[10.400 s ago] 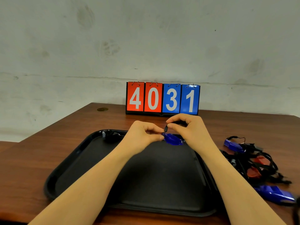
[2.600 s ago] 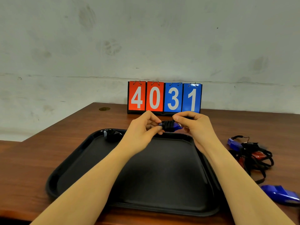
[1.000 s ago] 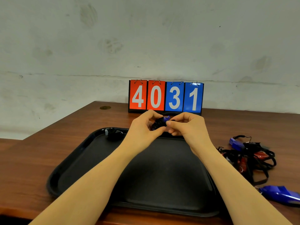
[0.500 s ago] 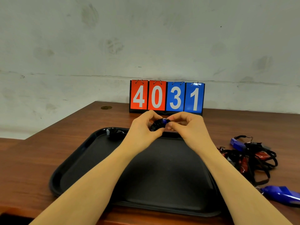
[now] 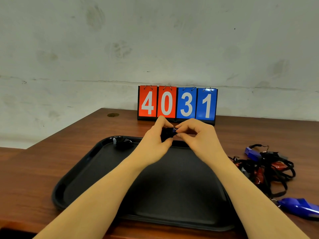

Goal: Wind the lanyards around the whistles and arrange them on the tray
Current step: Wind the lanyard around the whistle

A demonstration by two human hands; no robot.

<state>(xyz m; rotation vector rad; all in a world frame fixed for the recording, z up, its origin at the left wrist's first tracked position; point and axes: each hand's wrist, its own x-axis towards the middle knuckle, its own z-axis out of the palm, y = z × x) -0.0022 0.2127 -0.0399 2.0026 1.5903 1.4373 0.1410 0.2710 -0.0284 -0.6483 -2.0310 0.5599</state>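
Note:
A blue whistle [image 5: 168, 133], almost fully wrapped in its black lanyard, is held above the far edge of the black tray [image 5: 82, 173]. My left hand [image 5: 155, 145] grips the wound bundle between thumb and fingers. My right hand [image 5: 196, 140] pinches the bundle's right end, where a little blue and a metal ring show. One wound black whistle [image 5: 122, 143] lies in the tray's far left corner. A tangle of blue and red whistles with black lanyards [image 5: 265, 166] lies on the table right of the tray.
A blue whistle [image 5: 298, 207] lies alone near the right front of the brown table [image 5: 34, 169]. A flip scoreboard reading 4031 [image 5: 177, 104] stands at the back against the wall.
Ten seconds ago the blue whistle was mostly bare; now black lanyard covers nearly all of it. In the last second both hands stayed close together at the bundle, barely shifting.

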